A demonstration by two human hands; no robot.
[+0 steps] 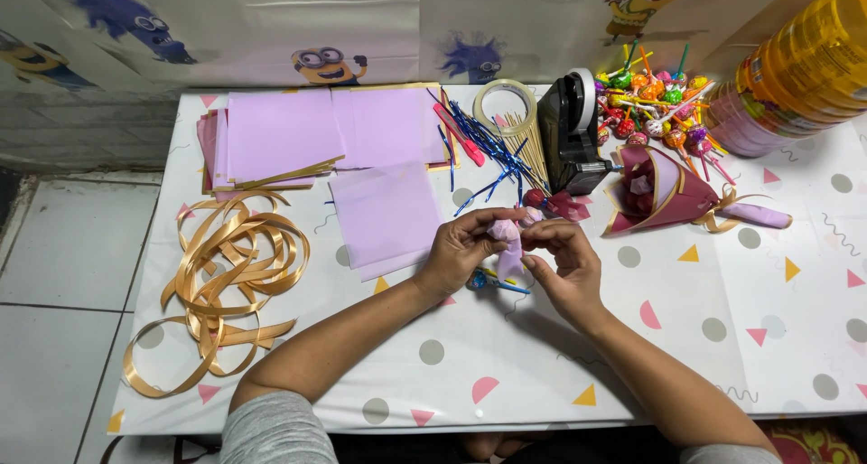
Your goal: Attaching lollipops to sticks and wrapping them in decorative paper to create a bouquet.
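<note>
My left hand [459, 250] and my right hand [562, 256] meet above the table's middle, both pinching a small piece of pale purple tissue paper [508, 243] that is bunched between the fingers. A lollipop with a blue wrapper and stick [488, 282] lies on the table just under my left hand. A red-wrapped lollipop [535, 197] rests just beyond my fingertips. What the tissue is wrapped around is hidden by my fingers.
Stacks of purple paper sheets [325, 130] lie at the back, one loose sheet [386, 213] nearer. Gold ribbon [226, 274] coils at the left. A black tape dispenser [571, 130], wooden skewers, blue twist ties, a lollipop pile [657, 103], a finished maroon bouquet [664, 193] and a yellow jar [795, 66] stand behind.
</note>
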